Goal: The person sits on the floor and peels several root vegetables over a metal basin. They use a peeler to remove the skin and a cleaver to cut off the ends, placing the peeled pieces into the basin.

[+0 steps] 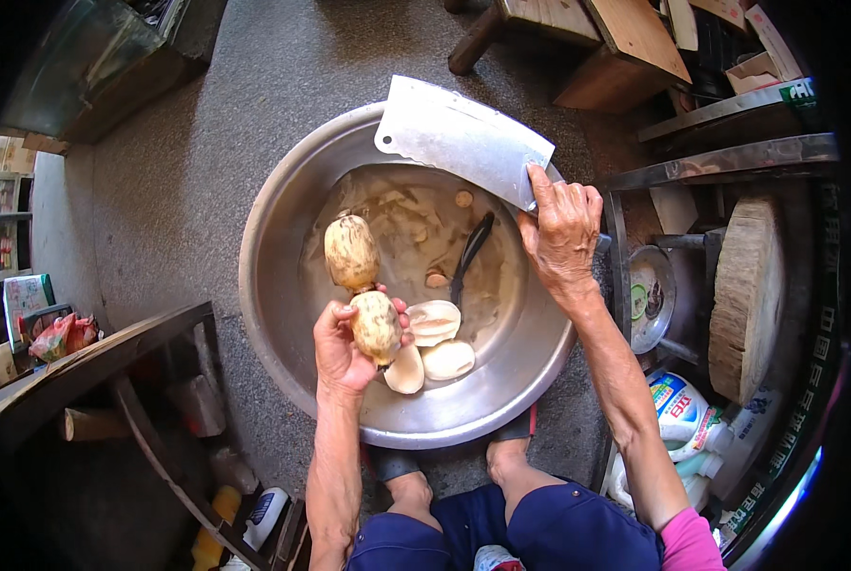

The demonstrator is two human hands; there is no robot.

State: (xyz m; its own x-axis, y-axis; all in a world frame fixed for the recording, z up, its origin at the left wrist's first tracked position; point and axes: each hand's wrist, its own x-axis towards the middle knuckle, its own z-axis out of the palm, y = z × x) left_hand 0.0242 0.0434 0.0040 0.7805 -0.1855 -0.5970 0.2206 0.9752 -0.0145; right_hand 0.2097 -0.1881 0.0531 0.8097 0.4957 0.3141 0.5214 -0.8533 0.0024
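My left hand (344, 352) grips a lotus root (353, 251) of two joined segments, brown-streaked skin still on, held upright over the basin. In my right hand (562, 225) is a cleaver (463, 136), its broad blade angled up to the left above the basin's far rim; its handle is mostly hidden by the fingers. The wide metal basin (283, 352) holds murky water with pale peelings (401, 224). Several pale peeled lotus root pieces (448, 360) sit at its near side. A black-handled tool (470, 255) lies partly in the water near the middle.
Bare feet and blue shorts (397, 542) are close behind the basin. To the right stand a metal-edged rack, a round wooden chopping block (744, 300) and plastic bottles (677, 414). A wooden stool (549, 19) is at the far side, a wooden frame (102, 366) at left.
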